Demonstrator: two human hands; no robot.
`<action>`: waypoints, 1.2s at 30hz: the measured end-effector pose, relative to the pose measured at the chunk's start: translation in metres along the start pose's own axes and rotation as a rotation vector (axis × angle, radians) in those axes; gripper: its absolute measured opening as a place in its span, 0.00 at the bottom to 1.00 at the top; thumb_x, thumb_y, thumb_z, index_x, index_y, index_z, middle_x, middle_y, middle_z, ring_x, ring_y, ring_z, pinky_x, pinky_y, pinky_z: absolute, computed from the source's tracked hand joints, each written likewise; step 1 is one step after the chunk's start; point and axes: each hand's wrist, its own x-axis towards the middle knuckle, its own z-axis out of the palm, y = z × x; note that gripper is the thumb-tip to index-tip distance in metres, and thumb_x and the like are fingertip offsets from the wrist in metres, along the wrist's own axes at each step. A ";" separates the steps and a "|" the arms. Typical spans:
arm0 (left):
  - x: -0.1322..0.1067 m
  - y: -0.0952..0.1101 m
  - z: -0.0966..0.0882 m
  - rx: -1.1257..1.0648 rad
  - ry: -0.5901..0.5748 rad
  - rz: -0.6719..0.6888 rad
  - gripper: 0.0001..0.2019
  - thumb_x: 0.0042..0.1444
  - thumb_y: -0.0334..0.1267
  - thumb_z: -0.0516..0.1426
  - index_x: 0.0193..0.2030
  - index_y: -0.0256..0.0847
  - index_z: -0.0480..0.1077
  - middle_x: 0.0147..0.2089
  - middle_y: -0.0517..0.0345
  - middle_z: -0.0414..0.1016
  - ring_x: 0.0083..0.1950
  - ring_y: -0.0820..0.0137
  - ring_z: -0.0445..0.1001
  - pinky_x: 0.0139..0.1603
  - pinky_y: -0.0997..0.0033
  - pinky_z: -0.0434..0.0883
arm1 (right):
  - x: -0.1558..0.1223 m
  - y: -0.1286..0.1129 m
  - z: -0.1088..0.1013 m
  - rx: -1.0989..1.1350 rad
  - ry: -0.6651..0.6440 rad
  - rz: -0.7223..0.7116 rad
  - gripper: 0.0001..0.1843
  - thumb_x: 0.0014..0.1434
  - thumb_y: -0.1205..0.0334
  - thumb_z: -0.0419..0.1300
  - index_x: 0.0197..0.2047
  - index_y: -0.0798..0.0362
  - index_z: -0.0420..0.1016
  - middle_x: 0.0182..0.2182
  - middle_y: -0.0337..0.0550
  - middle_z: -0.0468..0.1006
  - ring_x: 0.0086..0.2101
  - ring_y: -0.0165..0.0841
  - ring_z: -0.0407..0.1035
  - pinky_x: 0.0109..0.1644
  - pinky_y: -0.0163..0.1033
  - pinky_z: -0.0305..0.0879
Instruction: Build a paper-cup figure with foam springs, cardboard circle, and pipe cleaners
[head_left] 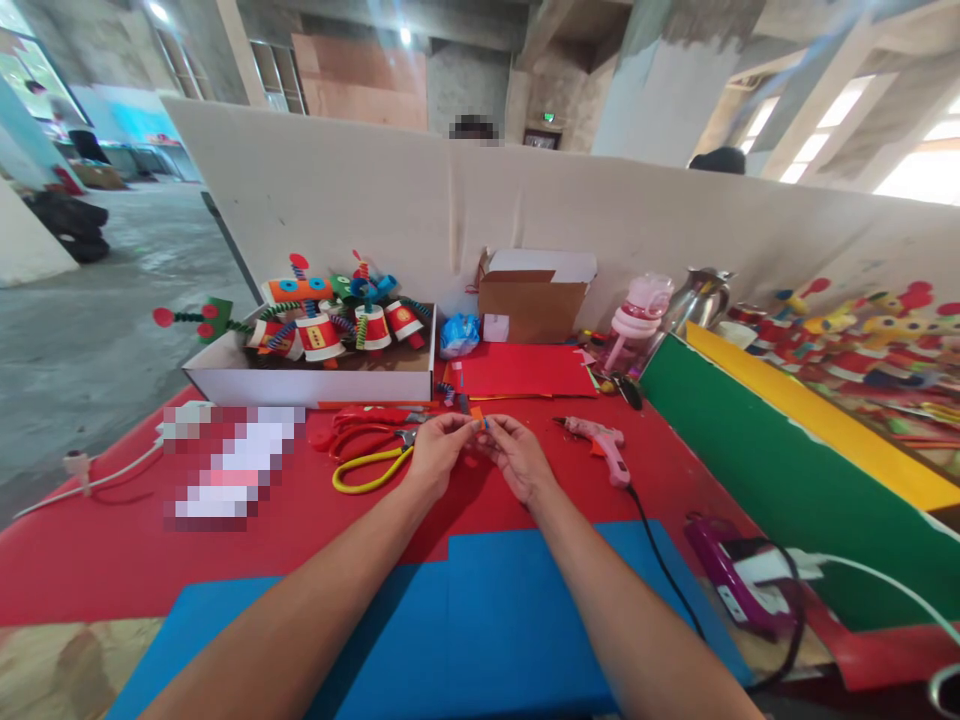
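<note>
My left hand [439,450] and my right hand [516,455] meet over the red table cover [97,560], fingertips pinched together on a tiny orange and blue craft piece [478,421]. Both arms reach out over a blue foam sheet [465,620]. Yellow-handled scissors [371,468] and red-handled scissors [360,418] lie just left of my left hand. A pink glue gun [604,445] lies to the right of my right hand, its black cord trailing toward me.
A white box [307,380] of finished paper-cup figures stands at the back left. Red paper sheets [521,372], a cardboard box [529,300], a pink bottle [637,320] and a metal kettle [697,295] sit at the back. Green and yellow sheets [787,470] and a power strip [739,575] lie right.
</note>
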 end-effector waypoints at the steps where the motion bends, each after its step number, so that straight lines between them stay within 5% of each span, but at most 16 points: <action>1: 0.000 0.000 0.000 -0.003 0.003 -0.006 0.15 0.33 0.43 0.69 0.24 0.35 0.73 0.20 0.60 0.71 0.21 0.77 0.65 0.24 0.76 0.62 | 0.000 0.000 0.000 -0.006 0.004 -0.002 0.19 0.34 0.54 0.75 0.29 0.52 0.76 0.24 0.34 0.76 0.26 0.26 0.69 0.38 0.37 0.71; 15: 0.000 -0.004 -0.002 -0.023 -0.044 -0.068 0.18 0.32 0.44 0.69 0.28 0.35 0.74 0.22 0.59 0.73 0.22 0.75 0.67 0.23 0.75 0.66 | 0.001 0.004 0.001 -0.114 0.072 -0.067 0.17 0.36 0.53 0.73 0.29 0.51 0.76 0.22 0.34 0.76 0.24 0.28 0.69 0.36 0.37 0.69; 27: -0.002 -0.001 0.002 -0.066 -0.056 -0.040 0.18 0.34 0.45 0.69 0.29 0.36 0.75 0.26 0.56 0.76 0.27 0.74 0.71 0.31 0.73 0.67 | 0.002 0.005 0.002 -0.234 0.156 -0.225 0.14 0.41 0.52 0.69 0.29 0.50 0.74 0.23 0.35 0.76 0.26 0.31 0.70 0.35 0.38 0.69; 36: -0.001 0.001 -0.001 0.003 -0.023 -0.015 0.18 0.32 0.45 0.70 0.27 0.36 0.74 0.23 0.59 0.75 0.24 0.76 0.68 0.29 0.74 0.66 | 0.000 0.001 0.002 -0.077 0.034 -0.053 0.15 0.39 0.51 0.71 0.28 0.51 0.75 0.21 0.33 0.75 0.24 0.29 0.69 0.36 0.39 0.70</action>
